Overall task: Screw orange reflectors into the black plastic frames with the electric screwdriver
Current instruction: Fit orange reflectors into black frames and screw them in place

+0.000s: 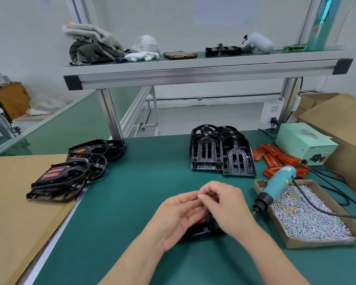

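Note:
My left hand is cupped with its palm turned up, low in the middle of the green mat. My right hand pinches its thumb and fingertips together at the left hand's fingertips; anything between them is too small to see. Under both hands lies a black plastic frame with an orange reflector showing in it. The teal electric screwdriver rests on the left edge of a cardboard tray full of silver screws, to the right of my hands.
Bare black frames stand stacked at the back centre, loose orange reflectors beside them. Frames with reflectors are piled at the left on brown cardboard. A green power box, cardboard cartons and the screwdriver's cable occupy the right.

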